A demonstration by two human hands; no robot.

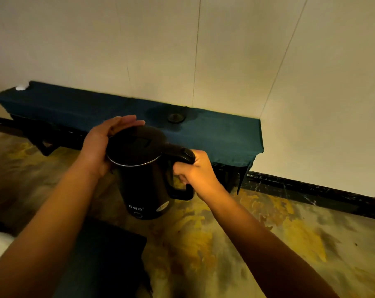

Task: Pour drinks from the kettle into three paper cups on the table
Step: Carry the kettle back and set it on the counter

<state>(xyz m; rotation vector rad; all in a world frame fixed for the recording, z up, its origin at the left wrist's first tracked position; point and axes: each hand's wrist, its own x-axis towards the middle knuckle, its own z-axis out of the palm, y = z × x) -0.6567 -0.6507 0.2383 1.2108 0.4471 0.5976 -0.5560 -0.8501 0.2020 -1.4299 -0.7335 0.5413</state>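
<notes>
A black electric kettle (145, 179) with a metal rim hangs upright in the air above the floor, in front of a narrow table draped in dark teal cloth (225, 134). My right hand (196, 175) is closed around the kettle's handle. My left hand (102, 143) lies flat against the lid and upper left side, fingers stretched out. The kettle's round base (175, 118) sits on the cloth near the wall. A small white object (21, 87), perhaps a paper cup, stands at the table's far left end. No other cups are in view.
The table runs along a pale wall. Below is a yellow and brown marbled floor (268, 244) with a black skirting strip (311, 192). A dark flat object (109, 254) lies at the lower left under my left arm.
</notes>
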